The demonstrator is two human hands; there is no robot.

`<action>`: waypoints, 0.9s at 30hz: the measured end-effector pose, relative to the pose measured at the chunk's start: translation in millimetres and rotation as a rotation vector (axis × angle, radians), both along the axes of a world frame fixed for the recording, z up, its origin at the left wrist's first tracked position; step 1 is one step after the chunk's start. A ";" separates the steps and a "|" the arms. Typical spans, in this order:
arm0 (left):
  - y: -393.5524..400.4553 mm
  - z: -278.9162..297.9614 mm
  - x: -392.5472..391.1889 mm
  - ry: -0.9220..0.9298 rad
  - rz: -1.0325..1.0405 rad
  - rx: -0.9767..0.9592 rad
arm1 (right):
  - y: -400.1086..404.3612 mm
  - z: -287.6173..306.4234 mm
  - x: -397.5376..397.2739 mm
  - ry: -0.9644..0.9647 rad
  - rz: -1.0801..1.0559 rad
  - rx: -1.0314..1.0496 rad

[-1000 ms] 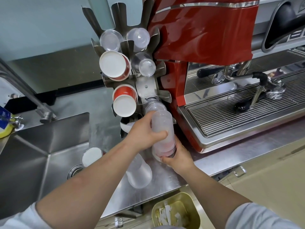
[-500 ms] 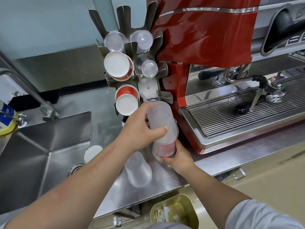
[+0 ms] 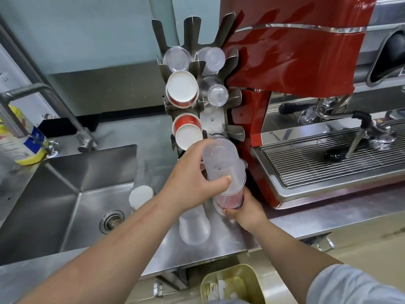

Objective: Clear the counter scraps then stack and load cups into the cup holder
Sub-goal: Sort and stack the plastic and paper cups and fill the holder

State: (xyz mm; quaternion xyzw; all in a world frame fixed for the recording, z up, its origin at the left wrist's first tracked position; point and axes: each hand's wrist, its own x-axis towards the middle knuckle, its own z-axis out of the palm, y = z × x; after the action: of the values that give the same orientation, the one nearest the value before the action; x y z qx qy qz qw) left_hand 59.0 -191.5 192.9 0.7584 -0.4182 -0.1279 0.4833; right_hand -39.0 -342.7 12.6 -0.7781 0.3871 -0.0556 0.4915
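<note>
My left hand (image 3: 192,183) grips a clear plastic cup (image 3: 221,165), bottom up, over a stack of clear cups (image 3: 230,199) standing on the counter. My right hand (image 3: 245,212) holds the base of that stack. The steel cup holder (image 3: 212,119) rises behind, against the red espresso machine (image 3: 291,62). Its slots hold red paper cups (image 3: 183,92) and clear cups (image 3: 176,59). Another clear cup (image 3: 194,228) stands upside down on the counter under my left forearm. A white-bottomed cup (image 3: 140,195) stands by the sink edge.
A steel sink (image 3: 54,194) with a drain lies to the left, its tap (image 3: 32,93) above. A yellow bottle (image 3: 20,141) stands at the far left. The machine's drip grate (image 3: 328,163) is to the right. A gold bin (image 3: 232,284) with paper scraps sits below the counter edge.
My left hand has lifted the clear cup up and back off the stack top, tilting its bottom toward the camera. My right hand stays on the stack's base.
</note>
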 end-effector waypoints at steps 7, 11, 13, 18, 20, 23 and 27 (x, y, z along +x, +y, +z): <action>16.3 -2.0 1.9 0.074 0.047 -0.026 | -1.3 2.5 1.5 -0.014 0.019 0.013; 29.8 -3.2 3.9 0.032 0.073 -0.010 | -2.1 2.4 2.2 -0.011 0.016 0.017; 36.0 -7.7 4.5 0.021 0.078 -0.002 | -3.0 -0.2 3.0 -0.008 0.010 0.021; 51.3 -20.7 4.0 -0.099 0.089 0.085 | -3.2 -5.4 3.8 -0.003 0.008 0.008; 56.6 -30.3 3.9 -0.124 0.076 0.121 | -2.5 -5.8 3.9 -0.010 0.008 0.000; 60.1 -52.7 5.9 -0.099 0.078 0.173 | -2.1 -6.9 4.4 -0.005 0.005 -0.017; 63.1 -82.2 6.4 -0.033 0.086 0.216 | -1.2 -7.7 3.3 0.000 0.001 -0.022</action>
State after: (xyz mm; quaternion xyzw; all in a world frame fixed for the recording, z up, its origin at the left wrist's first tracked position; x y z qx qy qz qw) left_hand 65.5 -128.4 110.8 0.8253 -0.3771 -0.1389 0.3966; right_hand -35.6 -343.9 4.9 -0.7837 0.3861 -0.0598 0.4829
